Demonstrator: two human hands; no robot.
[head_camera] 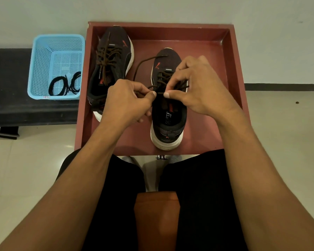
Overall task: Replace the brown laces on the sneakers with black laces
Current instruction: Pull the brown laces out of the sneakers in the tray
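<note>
Two dark sneakers stand in a red tray point(232, 57). The right sneaker point(168, 124) sits upright, heel toward me, with its brown lace point(143, 63) partly loosened and one end looping out to the left. My left hand point(127, 100) pinches the lace at the top eyelets. My right hand point(196, 86) pinches the lace on the other side, covering part of the tongue. The left sneaker point(111, 58) lies tilted, brown lace still threaded. Black laces point(65, 86) lie in a blue basket point(43, 57).
The blue basket rests on a black bench point(9, 105) left of the tray. A pale wall rises behind and a tiled floor point(279, 115) spreads around. My legs in black shorts point(198, 196) and a brown seat edge point(157, 214) fill the near view.
</note>
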